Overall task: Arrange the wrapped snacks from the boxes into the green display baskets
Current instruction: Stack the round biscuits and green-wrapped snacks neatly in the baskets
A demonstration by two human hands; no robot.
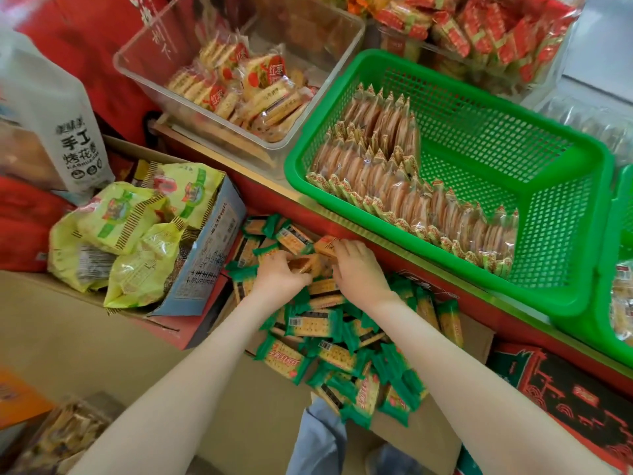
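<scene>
Shop shelf (270,195) at 1 o'clock carries part-filled basket (496,180); pick-up step by the look, left hand (279,274) and right hand (356,269) each with grip curled round snacks (306,264) in box (421,440) at 6 o'clock, next likely needs lifting them square into basket's bare 3 o'clock side.

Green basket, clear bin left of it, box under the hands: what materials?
Green basket: moulded plastic, glossy, perforated mesh walls. Clear bin: rigid transparent plastic, maybe acrylic; contents show through. Box holding the cracker packs: probably brown cardboard, matte flaps.
</scene>
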